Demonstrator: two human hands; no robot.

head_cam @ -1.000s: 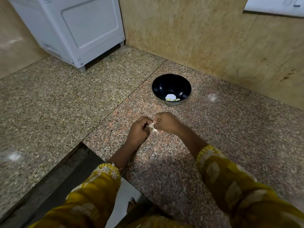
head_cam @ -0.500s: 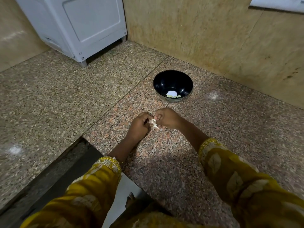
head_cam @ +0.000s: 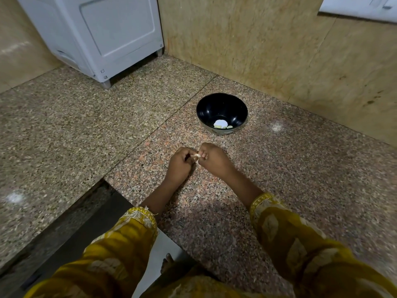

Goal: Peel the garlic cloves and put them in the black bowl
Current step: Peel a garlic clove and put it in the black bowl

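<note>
Garlic clove sits pinched between the left hand and right hand, low over the granite floor and just short of the black bowl. The bowl holds a few pale peeled pieces. A white appliance stands back in the corner by the tan wall. Both hands are curled, fingers gripping the clove, knuckles up.

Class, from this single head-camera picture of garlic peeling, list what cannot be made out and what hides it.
The garlic clove: head view, mostly covered by left hand and right hand; remaining skin unclear.
The pale pieces in the black bowl: head view, too small to count.
The white wall panel: head view, cut by the top edge.
</note>
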